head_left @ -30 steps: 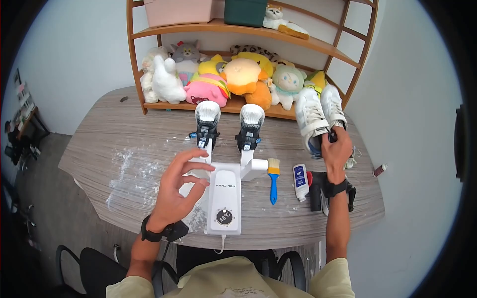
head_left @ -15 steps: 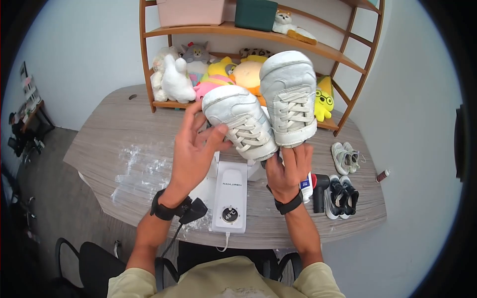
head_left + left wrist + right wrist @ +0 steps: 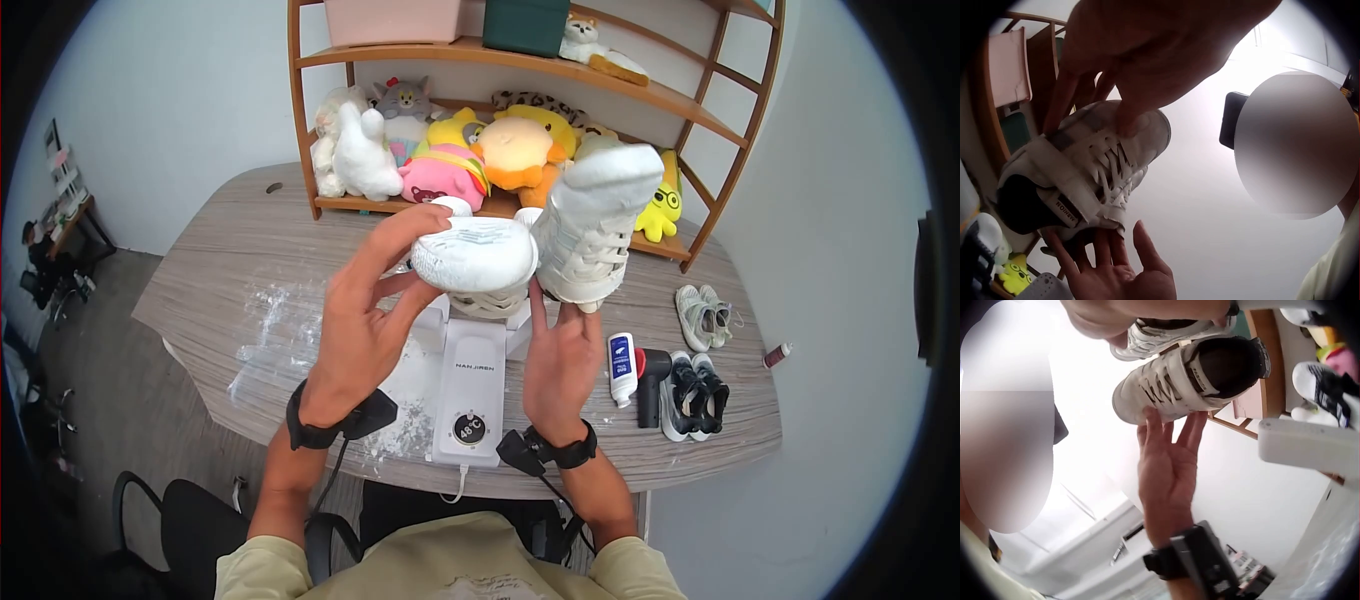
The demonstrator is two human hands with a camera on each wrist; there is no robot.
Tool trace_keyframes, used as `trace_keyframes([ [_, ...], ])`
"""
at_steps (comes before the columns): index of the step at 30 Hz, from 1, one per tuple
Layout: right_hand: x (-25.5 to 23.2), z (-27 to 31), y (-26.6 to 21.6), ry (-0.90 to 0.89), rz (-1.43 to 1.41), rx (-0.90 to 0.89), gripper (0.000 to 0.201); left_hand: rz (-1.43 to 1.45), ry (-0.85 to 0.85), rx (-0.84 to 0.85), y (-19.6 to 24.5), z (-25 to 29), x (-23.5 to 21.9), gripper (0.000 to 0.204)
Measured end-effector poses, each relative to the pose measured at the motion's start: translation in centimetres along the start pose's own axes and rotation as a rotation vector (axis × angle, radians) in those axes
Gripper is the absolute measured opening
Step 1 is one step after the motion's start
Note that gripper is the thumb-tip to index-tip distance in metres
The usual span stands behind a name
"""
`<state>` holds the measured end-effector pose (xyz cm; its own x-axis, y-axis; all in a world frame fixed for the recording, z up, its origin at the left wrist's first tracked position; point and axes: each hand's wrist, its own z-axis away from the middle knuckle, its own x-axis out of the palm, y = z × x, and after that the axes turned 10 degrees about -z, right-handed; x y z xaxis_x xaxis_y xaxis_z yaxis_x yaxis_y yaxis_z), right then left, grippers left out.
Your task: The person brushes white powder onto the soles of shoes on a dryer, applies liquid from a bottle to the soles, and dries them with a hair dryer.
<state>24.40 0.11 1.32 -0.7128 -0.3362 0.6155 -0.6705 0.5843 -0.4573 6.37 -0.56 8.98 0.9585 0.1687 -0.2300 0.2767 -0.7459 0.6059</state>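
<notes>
In the head view my left hand (image 3: 360, 320) grips a white sneaker (image 3: 475, 255) by its toe end, fingers above and thumb below. The left wrist view shows its laces, strap and dark opening. My right hand (image 3: 562, 370), palm up, holds the other white sneaker (image 3: 590, 225) from below at the ankle end; its toe points up, with laces showing. Both sneakers are in the air over a white shoe dryer (image 3: 475, 375) whose display reads 48°C. Two dark and white shoes (image 3: 1322, 394) beside the dryer's arm show in the right wrist view, mostly hidden in the head view.
Right of the dryer lie a white bottle (image 3: 621, 368), a black and red hair dryer (image 3: 652, 385) and two small pairs of shoes, dark ones (image 3: 693, 395) and pale ones (image 3: 703, 318). White powder (image 3: 280, 335) marks the left tabletop. Behind stands a wooden shelf (image 3: 690, 105) with plush toys.
My right hand has brought both sneakers from the right to the middle. My left hand has taken hold of one, and the sneakers are now apart, tilted toe-up and toe toward me.
</notes>
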Motion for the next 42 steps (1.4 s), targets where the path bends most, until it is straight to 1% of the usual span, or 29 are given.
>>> trace_keyframes([
  [2, -0.1, -0.4, -0.4, 0.076, -0.045, 0.082, 0.059, -0.098, -0.026, 0.006, 0.2, 0.1, -1.0, 0.044],
  [5, -0.6, 0.1, -0.7, 0.055, -0.116, 0.062, 0.049, -0.159, -0.039, -0.046, -0.5, 0.8, -2.3, 0.043],
  [8, 0.0, 0.8, -1.2, 0.108, -0.201, 0.13, 0.051, -0.199, -0.107, -0.086, -1.2, 1.5, -3.0, 0.043],
  [11, -0.1, 1.5, -1.1, 0.161, -0.33, 0.189, 0.057, -0.225, -0.139, -0.157, -1.9, 2.2, -3.4, 0.045],
  [14, 0.1, 1.7, -1.4, 0.155, -0.353, 0.176, 0.06, -0.164, -0.145, -0.222, -2.4, 2.5, -4.2, 0.048],
  [16, 0.6, 1.4, -1.5, 0.129, -0.31, 0.164, 0.061, -0.153, -0.182, -0.211, -2.4, 2.6, -4.6, 0.048],
  [17, 0.7, 1.1, -1.4, 0.116, -0.289, 0.155, 0.061, -0.148, -0.202, -0.203, -2.4, 2.6, -4.7, 0.048],
  [21, 0.8, 0.6, -0.9, 0.136, -0.389, 0.192, 0.065, -0.261, -0.267, -0.155, -1.6, 3.1, -4.1, 0.046],
  [24, 0.3, 1.4, 0.0, 0.147, -0.474, 0.225, 0.066, -0.22, -0.327, -0.245, -2.5, 3.2, -4.1, 0.047],
  [27, 0.0, 2.4, 0.3, 0.173, -0.555, 0.255, 0.065, -0.275, -0.442, -0.284, -3.5, 4.5, -3.6, 0.048],
  [30, -0.1, 3.0, 0.6, 0.204, -0.552, 0.272, 0.064, -0.308, -0.406, -0.285, -4.8, 5.4, -2.8, 0.056],
  [31, -0.2, 3.1, 0.7, 0.209, -0.543, 0.276, 0.064, -0.443, -0.371, -0.19, -4.1, 5.1, -2.8, 0.06],
  [33, -0.5, 3.4, 0.9, 0.207, -0.521, 0.277, 0.063, -0.701, -0.293, 0.005, -1.0, 3.7, -2.4, 0.068],
  [36, -0.7, 3.9, 1.2, 0.2, -0.478, 0.292, 0.059, -0.396, -0.3, 0.194, 2.2, 1.0, -1.1, 0.075],
  [39, -0.5, 4.2, 1.1, 0.235, -0.416, 0.336, 0.053, -0.337, -0.39, 0.212, 3.5, -0.5, 2.1, 0.064],
  [41, -0.9, 4.6, 1.0, 0.276, -0.382, 0.357, 0.046, -0.3, -0.348, 0.224, 2.1, -1.0, 3.5, 0.058],
  [42, -1.1, 4.7, 0.6, 0.284, -0.298, 0.381, 0.041, -0.278, -0.33, 0.232, 1.5, -1.2, 4.2, 0.055],
])
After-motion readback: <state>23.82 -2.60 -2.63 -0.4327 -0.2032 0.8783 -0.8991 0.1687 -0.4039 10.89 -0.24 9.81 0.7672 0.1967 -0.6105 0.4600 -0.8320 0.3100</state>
